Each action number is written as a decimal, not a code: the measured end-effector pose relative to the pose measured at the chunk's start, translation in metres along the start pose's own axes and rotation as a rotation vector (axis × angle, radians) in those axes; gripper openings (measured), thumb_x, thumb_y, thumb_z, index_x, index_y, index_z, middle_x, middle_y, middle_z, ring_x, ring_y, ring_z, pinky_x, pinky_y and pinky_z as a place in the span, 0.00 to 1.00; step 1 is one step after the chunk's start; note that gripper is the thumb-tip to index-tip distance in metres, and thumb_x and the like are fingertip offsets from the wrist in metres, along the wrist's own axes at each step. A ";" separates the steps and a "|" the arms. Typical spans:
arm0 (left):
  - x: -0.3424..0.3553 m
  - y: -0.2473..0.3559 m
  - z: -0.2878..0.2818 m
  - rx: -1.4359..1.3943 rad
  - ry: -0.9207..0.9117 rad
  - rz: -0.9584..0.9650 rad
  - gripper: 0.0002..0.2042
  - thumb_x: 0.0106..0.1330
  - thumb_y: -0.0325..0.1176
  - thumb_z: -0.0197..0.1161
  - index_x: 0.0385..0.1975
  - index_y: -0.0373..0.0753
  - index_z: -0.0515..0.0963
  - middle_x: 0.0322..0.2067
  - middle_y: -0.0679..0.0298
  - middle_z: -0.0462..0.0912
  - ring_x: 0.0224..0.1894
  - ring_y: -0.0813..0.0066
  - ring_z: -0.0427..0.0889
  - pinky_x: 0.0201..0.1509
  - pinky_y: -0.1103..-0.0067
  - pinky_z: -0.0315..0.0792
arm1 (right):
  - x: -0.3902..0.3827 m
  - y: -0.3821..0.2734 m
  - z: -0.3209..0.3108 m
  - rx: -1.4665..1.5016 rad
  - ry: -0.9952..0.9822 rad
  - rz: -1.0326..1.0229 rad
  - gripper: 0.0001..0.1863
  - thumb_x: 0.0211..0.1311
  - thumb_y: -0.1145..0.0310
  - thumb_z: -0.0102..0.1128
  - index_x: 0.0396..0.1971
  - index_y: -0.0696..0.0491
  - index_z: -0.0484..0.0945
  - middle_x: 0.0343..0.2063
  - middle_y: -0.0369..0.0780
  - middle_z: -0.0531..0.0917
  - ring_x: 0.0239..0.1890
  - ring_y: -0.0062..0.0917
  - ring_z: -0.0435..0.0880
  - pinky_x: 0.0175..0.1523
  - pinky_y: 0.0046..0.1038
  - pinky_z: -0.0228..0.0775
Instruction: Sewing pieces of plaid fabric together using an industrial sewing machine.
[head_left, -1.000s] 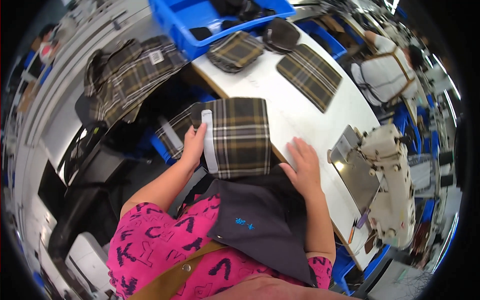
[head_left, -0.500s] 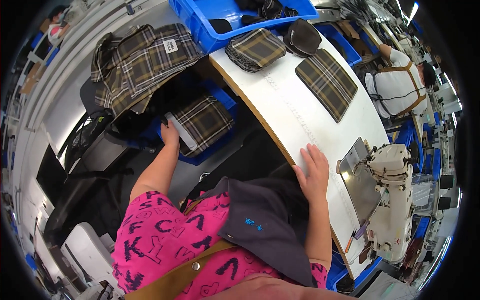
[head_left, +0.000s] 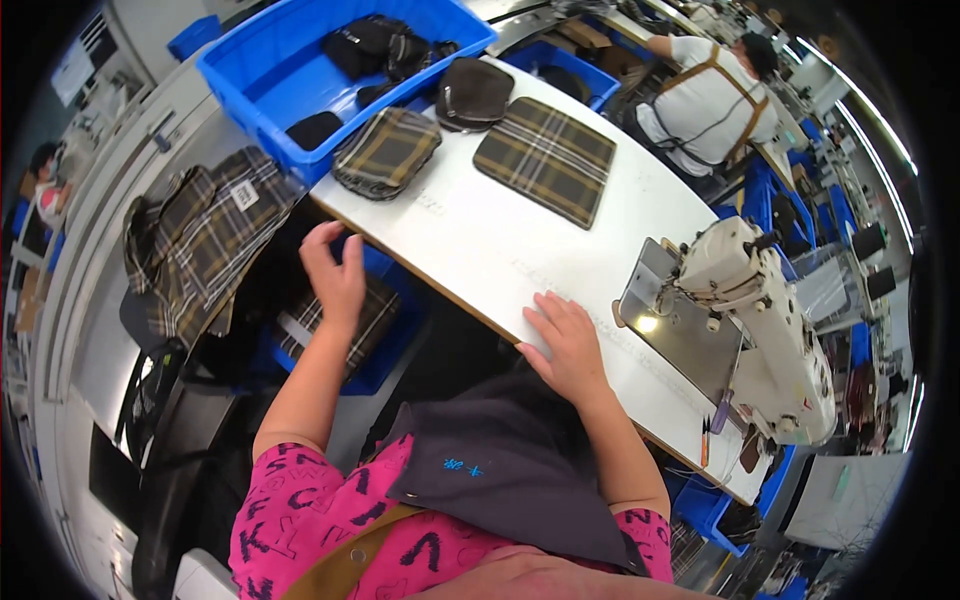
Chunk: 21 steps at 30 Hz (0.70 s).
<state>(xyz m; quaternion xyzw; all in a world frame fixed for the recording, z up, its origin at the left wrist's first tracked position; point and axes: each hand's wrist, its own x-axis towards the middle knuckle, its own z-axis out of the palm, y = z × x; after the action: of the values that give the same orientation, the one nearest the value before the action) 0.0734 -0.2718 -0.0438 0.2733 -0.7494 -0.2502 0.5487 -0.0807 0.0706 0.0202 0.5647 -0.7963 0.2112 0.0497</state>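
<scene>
A dark plaid fabric piece (head_left: 372, 312), checked in olive and white with a pale strip along its left end, is lying in a blue bin (head_left: 405, 325) below the left grip (head_left: 335, 275), the forearm partly hiding it. A stack of plaid pieces (head_left: 385, 150) with rounded corners is sitting on the white counter (head_left: 480, 260) beyond the left grip and slightly to its right, while a single plaid panel (head_left: 545, 160) is lying flat, well ahead of the right grip (head_left: 567, 345).
</scene>
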 end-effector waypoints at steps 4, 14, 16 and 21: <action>0.039 0.087 0.110 -0.256 -0.364 0.274 0.11 0.66 0.30 0.70 0.46 0.38 0.82 0.48 0.57 0.83 0.52 0.57 0.80 0.58 0.69 0.73 | -0.003 0.001 0.000 0.004 0.012 0.006 0.26 0.63 0.56 0.70 0.58 0.51 0.80 0.64 0.43 0.78 0.70 0.40 0.73 0.73 0.48 0.61; 0.038 0.131 0.262 -0.045 -0.923 0.253 0.10 0.61 0.43 0.74 0.31 0.45 0.85 0.34 0.68 0.85 0.46 0.62 0.80 0.53 0.64 0.71 | 0.001 0.001 0.000 0.037 0.031 0.026 0.25 0.64 0.55 0.70 0.57 0.50 0.81 0.64 0.42 0.78 0.69 0.37 0.73 0.72 0.47 0.63; 0.035 0.130 0.265 -0.074 -0.899 0.264 0.09 0.62 0.42 0.73 0.29 0.44 0.86 0.33 0.69 0.85 0.45 0.62 0.80 0.51 0.65 0.70 | 0.001 0.007 -0.004 0.075 0.013 0.006 0.25 0.64 0.55 0.69 0.57 0.51 0.81 0.64 0.42 0.78 0.69 0.38 0.73 0.71 0.47 0.65; 0.035 0.125 0.269 -0.115 -0.842 0.263 0.09 0.66 0.41 0.70 0.31 0.42 0.86 0.35 0.67 0.87 0.46 0.62 0.81 0.51 0.65 0.70 | 0.044 0.064 -0.001 0.238 0.009 0.176 0.26 0.66 0.54 0.68 0.58 0.53 0.80 0.65 0.43 0.77 0.69 0.39 0.73 0.71 0.47 0.64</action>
<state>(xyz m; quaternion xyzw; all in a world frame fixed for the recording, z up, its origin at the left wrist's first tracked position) -0.2100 -0.1846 -0.0090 0.0189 -0.9208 -0.3094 0.2369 -0.1558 0.0503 0.0170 0.4935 -0.8119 0.3101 -0.0326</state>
